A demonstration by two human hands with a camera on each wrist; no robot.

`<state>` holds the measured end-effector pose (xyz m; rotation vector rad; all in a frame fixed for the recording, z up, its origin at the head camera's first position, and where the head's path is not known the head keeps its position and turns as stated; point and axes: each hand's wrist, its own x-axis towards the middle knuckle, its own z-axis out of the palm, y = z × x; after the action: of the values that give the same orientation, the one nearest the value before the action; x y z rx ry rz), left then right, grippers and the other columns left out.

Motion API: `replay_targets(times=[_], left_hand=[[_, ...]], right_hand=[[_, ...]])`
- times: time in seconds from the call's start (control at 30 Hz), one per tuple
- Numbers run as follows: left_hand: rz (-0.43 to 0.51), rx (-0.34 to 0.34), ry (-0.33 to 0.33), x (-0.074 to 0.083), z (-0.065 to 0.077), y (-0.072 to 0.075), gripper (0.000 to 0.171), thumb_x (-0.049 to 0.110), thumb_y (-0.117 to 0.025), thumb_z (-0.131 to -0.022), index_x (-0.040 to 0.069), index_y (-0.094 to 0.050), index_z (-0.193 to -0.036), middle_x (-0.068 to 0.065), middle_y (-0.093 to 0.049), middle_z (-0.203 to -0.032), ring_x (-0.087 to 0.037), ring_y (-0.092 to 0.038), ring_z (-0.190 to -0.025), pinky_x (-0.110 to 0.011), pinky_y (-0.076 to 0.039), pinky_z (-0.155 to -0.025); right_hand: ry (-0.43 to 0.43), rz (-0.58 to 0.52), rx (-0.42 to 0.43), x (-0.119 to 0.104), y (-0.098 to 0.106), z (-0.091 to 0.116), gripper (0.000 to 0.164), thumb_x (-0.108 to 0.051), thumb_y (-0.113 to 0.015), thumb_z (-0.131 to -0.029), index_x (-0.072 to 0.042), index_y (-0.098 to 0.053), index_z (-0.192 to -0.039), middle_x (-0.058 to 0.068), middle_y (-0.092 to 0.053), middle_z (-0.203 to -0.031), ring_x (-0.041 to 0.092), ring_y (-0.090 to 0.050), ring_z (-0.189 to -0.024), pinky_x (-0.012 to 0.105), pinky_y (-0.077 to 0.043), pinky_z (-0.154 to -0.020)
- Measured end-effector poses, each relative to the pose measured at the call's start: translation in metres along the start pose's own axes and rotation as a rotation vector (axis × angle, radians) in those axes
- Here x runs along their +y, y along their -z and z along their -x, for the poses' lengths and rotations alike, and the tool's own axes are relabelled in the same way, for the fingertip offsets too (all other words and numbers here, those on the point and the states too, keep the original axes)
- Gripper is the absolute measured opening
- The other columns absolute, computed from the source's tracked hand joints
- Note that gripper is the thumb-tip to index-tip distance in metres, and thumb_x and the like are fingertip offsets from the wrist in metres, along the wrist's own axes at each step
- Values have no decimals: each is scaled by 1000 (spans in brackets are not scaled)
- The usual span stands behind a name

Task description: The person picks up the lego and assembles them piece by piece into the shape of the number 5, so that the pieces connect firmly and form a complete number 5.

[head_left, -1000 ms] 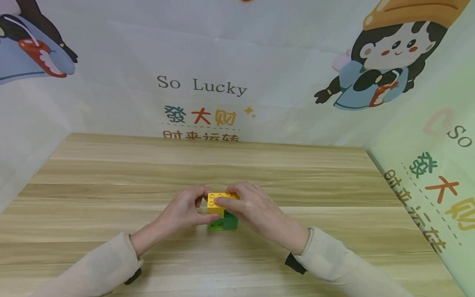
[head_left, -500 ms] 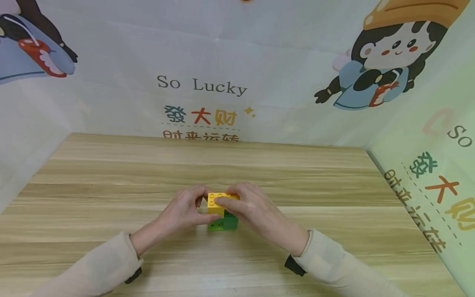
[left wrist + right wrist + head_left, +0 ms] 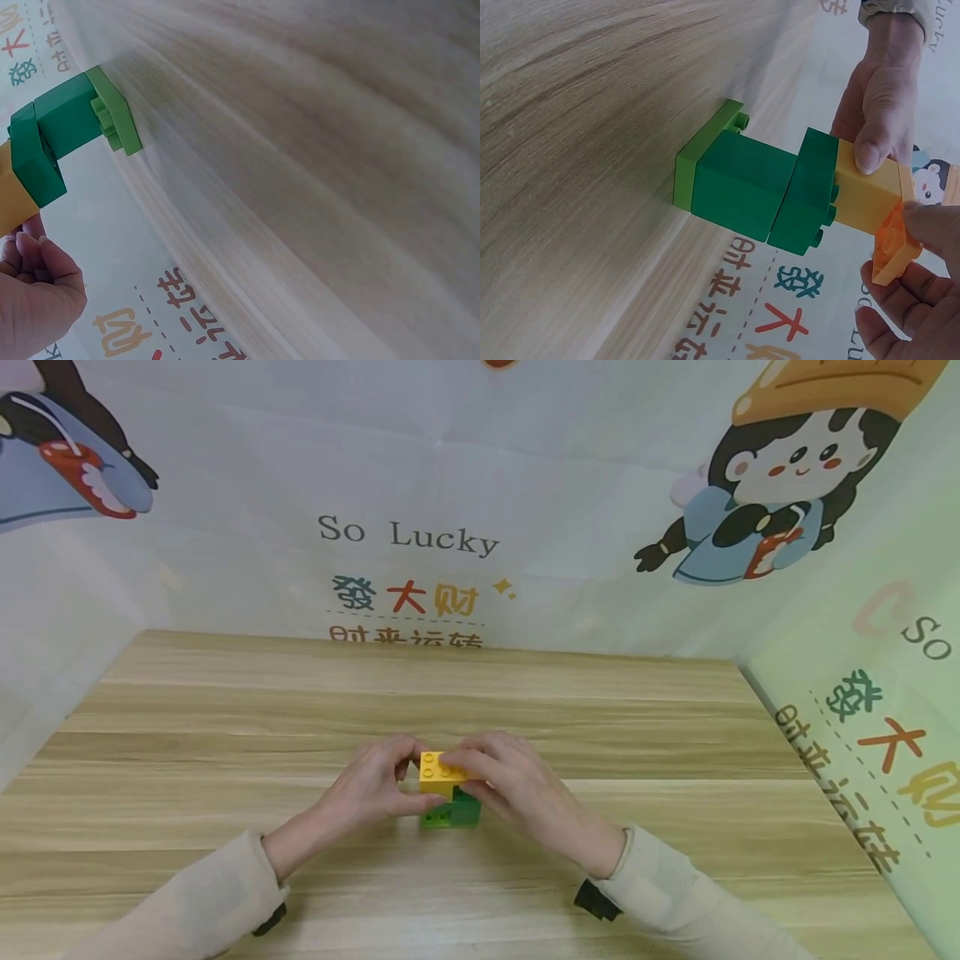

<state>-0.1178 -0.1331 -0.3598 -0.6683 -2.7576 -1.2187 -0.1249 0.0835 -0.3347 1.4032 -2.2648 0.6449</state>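
Building bricks stand in a stack in front of the person. At its foot is a light green plate (image 3: 684,180), with a dark green block (image 3: 739,184) and a second dark green brick (image 3: 802,195) above. A yellow brick (image 3: 862,191) comes over these, topped by an orange-yellow brick (image 3: 889,251) that overhangs to the right. The left hand (image 3: 367,785) grips the yellow brick, its thumb lying along the side in the right wrist view. With thumb and fingers the right hand (image 3: 525,785) pinches the overhanging end of the top brick, covering part of its studs in the head view.
The stack rests on a wood-grain table (image 3: 225,718). A white printed sheet (image 3: 562,510) with cartoon figures and lettering rises behind the table and along its sides. Pale sleeves (image 3: 217,893) reach in from the front edge.
The right hand's fingers have shifted on the top brick: the index finger is more bent and the thumb shows lower, below the brick's edge. The left hand and the stack stay in place.
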Motion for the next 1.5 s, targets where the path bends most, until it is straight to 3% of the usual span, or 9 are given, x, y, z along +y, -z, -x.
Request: replay_targets(times=[0.2, 0.4, 0.9, 1.17, 1.3, 1.5], left_hand=[[10, -4, 0, 0, 1, 0, 34, 22, -84, -68, 9, -65, -94, -3, -53, -72, -9, -38, -62, -20, -30, -52], [3, -4, 31, 1, 1, 0, 36, 22, -84, -67, 10, -64, -94, -2, -52, -71, -10, -39, -62, -19, -30, -53], [21, 14, 45, 1, 3, -1, 37, 23, -85, -67, 12, -63, -95, -8, -52, -71, -11, -39, -63, -20, -30, -54], [36, 36, 29, -1, 6, -2, 39, 24, -86, -65, 13, -64, -96, 0, -57, -78, -11, -43, -67, -20, -36, -57], [75, 34, 55, -4, 10, -2, 41, 23, -85, -66, 11, -64, -99, 4, -60, -87, -15, -47, -73, -20, -39, -60], [106, 36, 96, -7, 16, 1, 39, 21, -83, -69, 9, -64, -101, -2, -64, -95, -18, -49, -77, -21, -41, -63]], right_hand=[[-109, -170, -43, 2, 4, 2, 43, -11, -72, -81, -2, -56, -120, 10, -62, -116, 22, -58, -107, 31, -47, -93], [-222, -296, -60, 8, 7, 11, 51, -12, -76, -77, 0, -55, -122, 11, -61, -121, 23, -57, -111, 33, -46, -95], [-358, -338, -17, 21, 3, 33, 50, -11, -79, -73, 1, -59, -117, 15, -65, -111, 24, -62, -98, 36, -51, -84], [-402, -342, -27, 22, -1, 37, 47, -12, -78, -74, 1, -60, -115, 14, -66, -107, 24, -63, -95, 33, -52, -81], [-428, -379, -47, 23, -6, 39, 47, -12, -78, -75, 2, -59, -115, 15, -65, -108, 24, -63, -96, 34, -52, -82], [-476, -449, -90, 24, -15, 39, 46, -12, -76, -77, 1, -59, -118, 13, -64, -110, 24, -62, -97, 34, -52, -83]])
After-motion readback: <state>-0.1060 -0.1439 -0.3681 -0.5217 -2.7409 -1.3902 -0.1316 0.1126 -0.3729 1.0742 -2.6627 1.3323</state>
